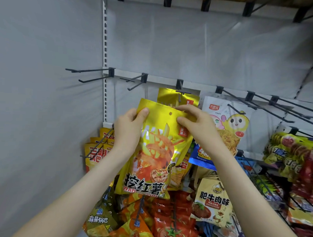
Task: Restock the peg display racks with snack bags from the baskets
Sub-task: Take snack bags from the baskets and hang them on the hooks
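Observation:
I hold a yellow snack bag (156, 150) with red sweet-potato fries printed on it up in front of the peg rail (162, 80). My left hand (128, 128) pinches its top left corner. My right hand (194, 125) pinches the top edge just right of the small hang hole. Behind it, another yellow bag (177, 99) of the same kind hangs on a black peg (180, 91). The held bag's hole sits below and left of that peg's tip.
Two bare black pegs (93, 77) stick out at the left, and several bare long pegs (259, 104) at the right. A white cartoon bag (228, 121) hangs right of the yellow one. Lower rows hold orange, red, beige and blue snack bags. Grey wall to the left.

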### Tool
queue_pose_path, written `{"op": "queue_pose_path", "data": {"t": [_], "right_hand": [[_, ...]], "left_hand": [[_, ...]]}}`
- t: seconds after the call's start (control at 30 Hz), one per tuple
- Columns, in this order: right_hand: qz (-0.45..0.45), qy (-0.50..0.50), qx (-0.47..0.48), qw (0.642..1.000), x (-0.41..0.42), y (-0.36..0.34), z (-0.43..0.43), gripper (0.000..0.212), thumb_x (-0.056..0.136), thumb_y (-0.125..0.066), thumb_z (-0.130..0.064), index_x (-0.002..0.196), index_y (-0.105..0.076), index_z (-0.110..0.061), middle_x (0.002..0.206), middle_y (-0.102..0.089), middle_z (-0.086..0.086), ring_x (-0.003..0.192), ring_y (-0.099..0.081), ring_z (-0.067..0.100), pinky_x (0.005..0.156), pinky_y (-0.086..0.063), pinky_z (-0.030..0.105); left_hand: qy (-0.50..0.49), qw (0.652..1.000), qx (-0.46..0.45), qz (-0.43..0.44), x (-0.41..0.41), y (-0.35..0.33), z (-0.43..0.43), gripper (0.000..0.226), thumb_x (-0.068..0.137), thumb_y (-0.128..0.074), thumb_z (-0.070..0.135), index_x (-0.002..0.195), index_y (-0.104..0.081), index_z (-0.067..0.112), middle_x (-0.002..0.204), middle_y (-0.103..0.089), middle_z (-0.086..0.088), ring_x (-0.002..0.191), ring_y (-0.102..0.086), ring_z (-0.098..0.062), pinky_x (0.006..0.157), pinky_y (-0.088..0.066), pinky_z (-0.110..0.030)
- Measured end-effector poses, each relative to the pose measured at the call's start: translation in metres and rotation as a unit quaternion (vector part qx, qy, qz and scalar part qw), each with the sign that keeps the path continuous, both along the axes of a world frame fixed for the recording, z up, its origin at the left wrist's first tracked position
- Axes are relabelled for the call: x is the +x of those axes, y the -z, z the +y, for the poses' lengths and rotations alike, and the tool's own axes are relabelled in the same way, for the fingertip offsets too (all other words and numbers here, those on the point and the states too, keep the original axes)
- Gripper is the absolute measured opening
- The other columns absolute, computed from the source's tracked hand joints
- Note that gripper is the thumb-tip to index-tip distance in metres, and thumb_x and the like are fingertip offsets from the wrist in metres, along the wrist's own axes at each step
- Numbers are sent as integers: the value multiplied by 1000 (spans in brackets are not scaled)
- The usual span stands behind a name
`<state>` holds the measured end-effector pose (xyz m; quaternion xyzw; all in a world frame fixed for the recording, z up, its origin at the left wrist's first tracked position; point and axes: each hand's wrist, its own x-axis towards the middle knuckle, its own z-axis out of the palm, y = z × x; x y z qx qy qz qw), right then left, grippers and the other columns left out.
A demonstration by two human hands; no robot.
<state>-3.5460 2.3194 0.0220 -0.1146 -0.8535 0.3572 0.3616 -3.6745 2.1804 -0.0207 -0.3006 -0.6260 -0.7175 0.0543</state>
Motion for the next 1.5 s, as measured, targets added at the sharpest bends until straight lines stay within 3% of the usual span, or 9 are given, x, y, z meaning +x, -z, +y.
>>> {"op": "queue_pose_path", "data": {"t": [0.13,0.3,0.43,0.6,0.77,0.93,1.13,1.4,1.5], "right_hand": [[-32,117,93,988,-8,-4,6,15,83,-68,-42,96,-61,-45,100,-57,-15,122,-40,13,101,-15,33],[-1,-66,-30,997,-12,-2,18,15,89,-63,-12,85,-66,-25,82,-60,-12,87,-56,12,89,-46,43],[22,-130,-92,987,-13,9,30,16,86,-63,-11,76,-65,-23,77,-61,-11,75,-55,8,72,-46,28],[-29,-181,-162,970,-8,19,40,13,90,-58,-4,83,-64,-13,68,-62,-12,60,-58,1,54,-46,14],[-93,-231,-204,947,4,13,47,8,82,-57,-12,87,-60,-7,68,-65,-7,60,-61,5,53,-48,16],[-128,-160,-154,967,8,0,52,9,90,-60,-15,82,-62,-12,79,-65,0,71,-62,10,63,-51,19],[-36,-56,-73,995,-7,-15,52,11,91,-63,-18,80,-65,-19,79,-62,-3,74,-57,5,61,-45,14],[26,78,31,996,-52,-27,59,11,78,-56,-48,68,-60,-45,54,-52,-22,68,-46,12,81,-46,52],[36,81,14,996,-57,-26,56,12,86,-59,-38,74,-63,-41,56,-54,-22,58,-48,4,78,-51,48]], "left_hand": [[54,998,19,-39,7,-2,9,54,73,-62,60,83,-66,8,77,-63,-19,73,-55,-21,72,-48,-46],[102,994,-49,-1,15,-9,16,60,69,-64,63,88,-66,6,80,-65,-12,76,-56,-18,83,-49,-54],[139,979,-137,52,24,-16,13,79,64,-62,69,95,-61,-3,75,-59,-13,71,-48,-15,71,-44,-37],[74,980,-166,76,44,-23,7,53,81,-70,45,57,-39,9,59,-27,0,56,-26,-13,56,-19,-31],[47,981,-167,92,50,-28,6,46,86,-69,35,61,-37,11,57,-19,2,50,-19,-13,50,-13,-31],[24,985,-149,80,38,-26,13,49,85,-65,41,81,-61,-8,64,-42,-17,62,-35,-16,58,-29,-36],[-11,993,-111,41,27,-34,30,55,90,-64,27,55,-22,20,54,-16,4,53,-17,-17,56,-10,-36],[-68,992,-102,-4,-11,-54,63,36,91,-58,29,69,-49,2,61,-34,-7,64,-31,-24,59,-22,-34],[-72,991,-114,-6,-20,-55,71,35,91,-57,29,71,-51,2,61,-41,-8,64,-37,-26,58,-25,-35]]}}
